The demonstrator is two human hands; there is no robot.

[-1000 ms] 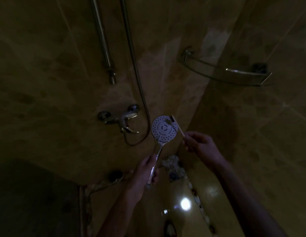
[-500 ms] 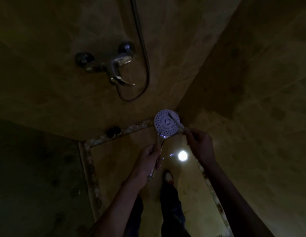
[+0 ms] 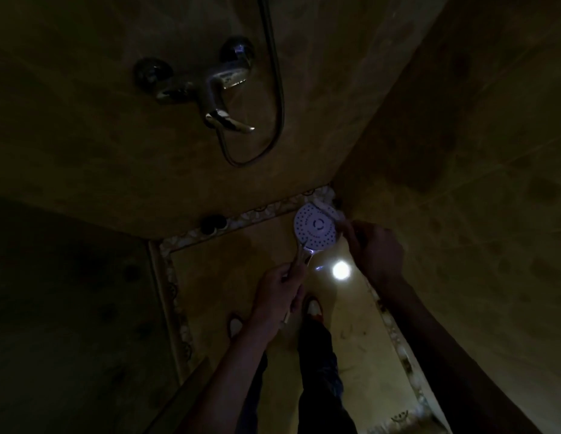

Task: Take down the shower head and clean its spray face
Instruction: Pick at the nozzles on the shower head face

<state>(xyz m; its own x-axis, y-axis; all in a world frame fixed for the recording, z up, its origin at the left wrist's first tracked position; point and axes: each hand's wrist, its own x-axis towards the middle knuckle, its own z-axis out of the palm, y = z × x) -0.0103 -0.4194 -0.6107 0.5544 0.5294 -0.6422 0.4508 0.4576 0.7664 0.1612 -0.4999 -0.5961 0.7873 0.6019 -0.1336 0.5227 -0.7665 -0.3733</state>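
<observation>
- Dim shower corner, two brown marbled tiled walls (image 3: pixel 460 126) meeting at an edge.
- Chrome mixer tap (image 3: pixel 207 86) mounted on the left wall, a hose (image 3: pixel 277 89) looping under it.
- Glossy yellowish floor (image 3: pixel 229 270) with a bright round light reflection (image 3: pixel 340 270).
- Pebble mosaic border (image 3: pixel 257 214) edging the floor.
- Dark round fitting (image 3: pixel 212 223) at the wall's base.

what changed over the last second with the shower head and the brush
The view tipped down: the rail and glass shelf are gone from sight, and the floor and feet now show. The right hand moved in closer, and the toothbrush lies along the spray face's upper right edge. The left hand still holds the shower head by its handle, face up.
</observation>
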